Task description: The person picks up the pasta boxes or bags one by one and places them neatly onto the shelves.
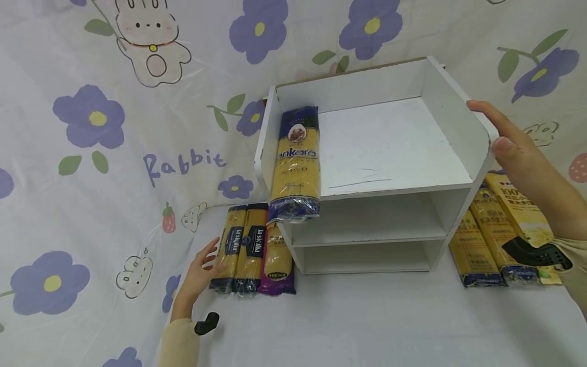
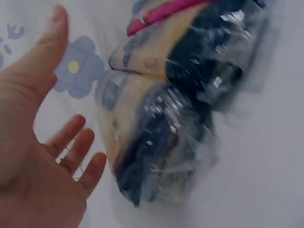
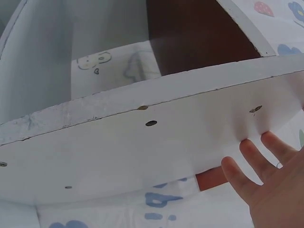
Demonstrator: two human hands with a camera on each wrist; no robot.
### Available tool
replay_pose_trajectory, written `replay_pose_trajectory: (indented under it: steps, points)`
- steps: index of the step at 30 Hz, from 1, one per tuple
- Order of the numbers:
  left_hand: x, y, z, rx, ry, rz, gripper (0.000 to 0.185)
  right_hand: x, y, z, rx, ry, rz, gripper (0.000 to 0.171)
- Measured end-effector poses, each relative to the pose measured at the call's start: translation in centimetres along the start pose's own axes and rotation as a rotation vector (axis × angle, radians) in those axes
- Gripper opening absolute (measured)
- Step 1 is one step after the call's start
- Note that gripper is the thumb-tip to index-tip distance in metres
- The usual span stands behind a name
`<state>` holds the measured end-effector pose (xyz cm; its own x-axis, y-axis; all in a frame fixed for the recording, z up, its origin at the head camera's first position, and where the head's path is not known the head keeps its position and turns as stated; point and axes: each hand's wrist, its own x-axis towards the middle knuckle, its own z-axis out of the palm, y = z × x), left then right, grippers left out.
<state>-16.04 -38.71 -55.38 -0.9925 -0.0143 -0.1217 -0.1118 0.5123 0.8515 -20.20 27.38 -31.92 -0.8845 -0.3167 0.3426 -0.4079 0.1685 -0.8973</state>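
My left hand (image 1: 198, 275), fingers spread and thumb apart, is beside the leftmost yellow-and-dark-blue pasta pack (image 1: 228, 255). In the left wrist view its fingertips come close to the clear wrapper of that pack (image 2: 152, 142), with nothing in the palm. A second similar pasta pack (image 1: 251, 255) and a purple-ended pack (image 1: 278, 260) lie alongside. My right hand (image 1: 518, 148) is at the right side panel of a white shelf unit (image 1: 458, 117). The right wrist view shows its nearly straight fingers (image 3: 259, 164) touching the panel's outer face. An Ankara pasta pack (image 1: 297, 168) lies on the top shelf's left end.
Below the top board, the unit has a middle shelf (image 1: 367, 221) and a bottom level (image 1: 367, 260). To its right lie several yellow packs (image 1: 477, 250), partly behind my right forearm. A flower-and-rabbit cloth (image 1: 91, 214) hangs behind the white table surface (image 1: 367, 321).
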Motion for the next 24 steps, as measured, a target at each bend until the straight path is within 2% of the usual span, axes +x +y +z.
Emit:
replay_pose_trajectory:
  steps: [3, 6, 9, 13, 19, 24]
  points:
    - [0.0, -1.5, 0.5, 0.138, -0.030, -0.049, 0.085, 0.0, 0.4, -0.1, 0.020, 0.012, -0.009, 0.080]
    - [0.0, -2.2, 0.9, 0.272, -0.045, -0.087, 0.093, 0.1, 0.8, -0.3, 0.052, 0.010, -0.031, 0.080]
    - [0.0, -2.0, 1.0, 0.379, -0.043, -0.120, 0.098, 0.2, 0.9, -0.3, 0.075, 0.002, -0.038, 0.081]
    - [0.3, -1.4, 1.1, 0.493, -0.034, -0.111, 0.102, 0.1, 0.8, -0.1, 0.080, 0.007, -0.036, 0.082]
    - [0.8, -0.5, 1.1, 0.568, -0.056, -0.153, 0.106, 0.2, 0.9, -0.1, 0.094, 0.012, -0.013, 0.083]
    - [1.3, 0.6, 0.5, 0.529, -0.089, -0.154, 0.108, 0.1, 1.2, -0.3, 0.103, 0.005, -0.033, 0.080]
